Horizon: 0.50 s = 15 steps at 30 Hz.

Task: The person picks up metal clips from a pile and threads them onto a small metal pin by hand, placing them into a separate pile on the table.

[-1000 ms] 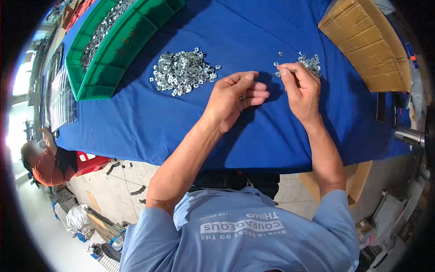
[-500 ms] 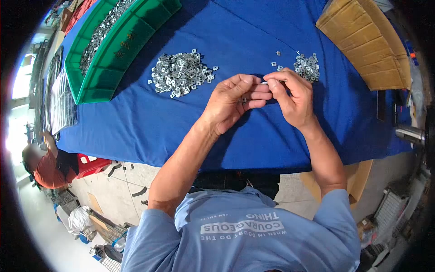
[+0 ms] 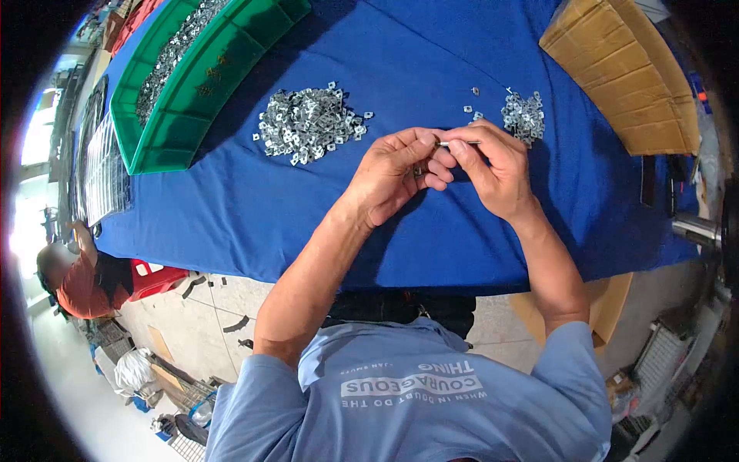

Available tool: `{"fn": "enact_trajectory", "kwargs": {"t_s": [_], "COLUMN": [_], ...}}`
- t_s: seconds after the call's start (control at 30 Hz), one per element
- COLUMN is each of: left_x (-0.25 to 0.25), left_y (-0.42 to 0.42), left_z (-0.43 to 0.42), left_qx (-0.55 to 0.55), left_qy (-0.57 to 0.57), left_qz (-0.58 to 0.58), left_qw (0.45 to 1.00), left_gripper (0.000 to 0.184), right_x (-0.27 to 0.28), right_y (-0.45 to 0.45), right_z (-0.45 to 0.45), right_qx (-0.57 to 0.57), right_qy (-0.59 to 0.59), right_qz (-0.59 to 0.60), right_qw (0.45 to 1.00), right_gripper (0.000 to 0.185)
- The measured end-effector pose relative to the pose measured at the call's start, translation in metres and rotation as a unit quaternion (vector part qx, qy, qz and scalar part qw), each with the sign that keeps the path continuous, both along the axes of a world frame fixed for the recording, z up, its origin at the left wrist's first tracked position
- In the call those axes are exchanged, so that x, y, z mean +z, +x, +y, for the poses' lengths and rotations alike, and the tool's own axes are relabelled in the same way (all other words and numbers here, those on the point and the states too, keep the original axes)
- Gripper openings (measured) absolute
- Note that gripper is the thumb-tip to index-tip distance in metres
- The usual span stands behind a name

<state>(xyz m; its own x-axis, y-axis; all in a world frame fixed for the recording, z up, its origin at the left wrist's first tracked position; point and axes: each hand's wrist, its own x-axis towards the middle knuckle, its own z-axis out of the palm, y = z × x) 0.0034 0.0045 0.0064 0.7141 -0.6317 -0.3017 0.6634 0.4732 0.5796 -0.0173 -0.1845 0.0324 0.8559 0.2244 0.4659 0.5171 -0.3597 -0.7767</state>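
Observation:
My left hand point(image 3: 396, 169) is closed, thumb and forefinger pinching a small metal piece at their tips. A few more small pieces seem to lie against its curled fingers, partly hidden. My right hand point(image 3: 499, 168) pinches a thin metal rod point(image 3: 453, 143), whose tip meets the piece at my left fingertips. To the left on the blue cloth is a large pile of small square metal pieces with holes point(image 3: 308, 125). Just beyond my right hand sits a smaller pile of similar pieces point(image 3: 525, 117), with a few loose ones beside it.
A green bin point(image 3: 223, 81) full of small metal parts stands at the upper left. At the upper right is a cardboard box point(image 3: 620, 77). The blue cloth point(image 3: 231, 223) covers the table. Another person point(image 3: 85, 281) is at the far left.
My left fingers have curled further in. The rod in my right hand shows more clearly against the left fingertips. Both hands stay in nearly the same place.

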Motion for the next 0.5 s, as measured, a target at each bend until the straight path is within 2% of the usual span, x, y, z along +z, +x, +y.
{"fn": "enact_trajectory", "kwargs": {"t_s": [0.17,0.23,0.33,0.4,0.47,0.5], "left_x": [0.0,0.003,0.001,-0.003,-0.005,-0.003], "left_y": [0.0,-0.002,0.0,0.002,0.001,-0.001], "left_z": [0.003,0.0,0.003,0.005,0.005,-0.001], "left_qx": [-0.026,0.003,-0.003,-0.009,-0.012,0.014], "left_qy": [-0.016,0.014,0.021,0.012,0.005,0.029], "left_qz": [-0.004,-0.001,0.0,-0.001,-0.002,-0.008], "left_qw": [1.0,1.0,1.0,1.0,1.0,0.999], "left_gripper": [0.027,0.027,0.027,0.027,0.027,0.03], "right_x": [-0.002,-0.006,-0.007,-0.003,0.001,0.002], "right_y": [0.001,0.006,0.014,0.012,0.008,0.006], "right_z": [0.002,-0.002,-0.015,-0.016,-0.011,-0.01], "right_qx": [0.001,-0.106,-0.202,-0.205,-0.142,-0.117], "right_qy": [-0.007,-0.046,-0.096,-0.081,-0.001,-0.002], "right_qz": [0.003,-0.037,-0.007,0.019,0.017,0.012], "right_qw": [1.0,0.993,0.975,0.975,0.99,0.993], "right_gripper": [0.008,0.008,0.01,0.01,0.009,0.009]}}
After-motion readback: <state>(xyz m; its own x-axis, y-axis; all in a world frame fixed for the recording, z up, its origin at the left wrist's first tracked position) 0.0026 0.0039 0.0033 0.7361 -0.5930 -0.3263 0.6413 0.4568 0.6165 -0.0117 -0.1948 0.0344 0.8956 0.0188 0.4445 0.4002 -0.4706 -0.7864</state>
